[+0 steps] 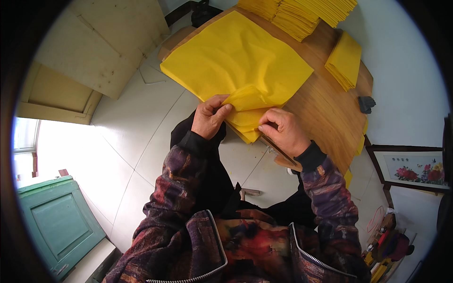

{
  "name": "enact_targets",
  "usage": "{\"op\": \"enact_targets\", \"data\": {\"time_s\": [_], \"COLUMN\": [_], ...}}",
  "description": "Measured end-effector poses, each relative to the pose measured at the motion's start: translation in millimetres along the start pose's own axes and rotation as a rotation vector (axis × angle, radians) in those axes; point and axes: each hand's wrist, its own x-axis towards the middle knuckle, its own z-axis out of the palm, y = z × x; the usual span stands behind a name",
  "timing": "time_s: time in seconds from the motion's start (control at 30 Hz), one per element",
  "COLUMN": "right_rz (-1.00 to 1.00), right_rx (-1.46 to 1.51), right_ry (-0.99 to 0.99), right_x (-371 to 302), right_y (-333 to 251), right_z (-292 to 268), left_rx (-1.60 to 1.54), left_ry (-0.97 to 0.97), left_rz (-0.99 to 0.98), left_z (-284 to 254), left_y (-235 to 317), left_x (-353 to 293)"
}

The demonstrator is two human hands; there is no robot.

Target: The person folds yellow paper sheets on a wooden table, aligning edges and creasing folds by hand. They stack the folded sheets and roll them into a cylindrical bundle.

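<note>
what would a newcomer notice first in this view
Most likely the large bright yellow sheet spread over the wooden table, its near corner between the left hand and right hand. Next, perhaps, the yellow stacks at the table's far edge and the folded yellow bundle on its right. The green panel at lower left also stands out.

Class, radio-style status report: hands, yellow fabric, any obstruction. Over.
Left hand, right hand: both pinching yellow fabric. Fabric bunched between hands, rest spread on wooden table. Nothing seen lying on it; folded yellow stack apart, right.
</note>
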Motion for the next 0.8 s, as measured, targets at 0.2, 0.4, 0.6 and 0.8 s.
{"op": "enact_targets", "data": {"time_s": [0.2,0.4,0.6,0.8], "right_rz": [-0.039,-0.180,-0.278,-0.385], "right_rx": [-0.004,-0.042,-0.305,-0.579], "right_ry": [0.105,0.368,0.411,0.212], "right_x": [18,32,-13,-26], "right_y": [-11,-17,-10,10], "right_z": [-11,-3,9,29], "left_rx": [-0.031,0.152,0.100,-0.008], "left_ry": [-0.027,-0.055,0.013,0.035], "left_rz": [0.008,0.147,0.044,0.016], "left_z": [2,3,1,3], "left_y": [7,7,-2,-3], "left_x": [-2,-1,0,0]}}
